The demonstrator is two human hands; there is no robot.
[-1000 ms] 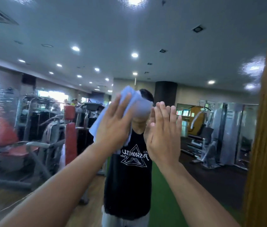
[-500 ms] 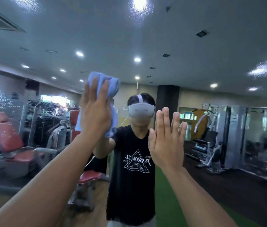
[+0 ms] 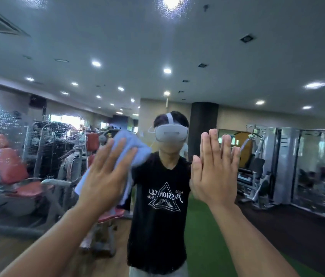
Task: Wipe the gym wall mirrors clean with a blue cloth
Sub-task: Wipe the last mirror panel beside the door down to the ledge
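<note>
While the left hand (image 3: 105,176) presses the blue cloth (image 3: 129,148) flat-fingered against the mirror (image 3: 37,56), left of centre, the right hand (image 3: 213,172) is spread flat beside it, holding nothing. Soft, light cloth, I'd say; palm on its middle stops it bunching or slipping.

My soft light blue cloth (image 3: 142,153) is plain. My black shirt (image 3: 157,226) has a white triangle picture, and my headset (image 3: 170,133) is white. The padded gym seats (image 3: 9,166) are red.
</note>
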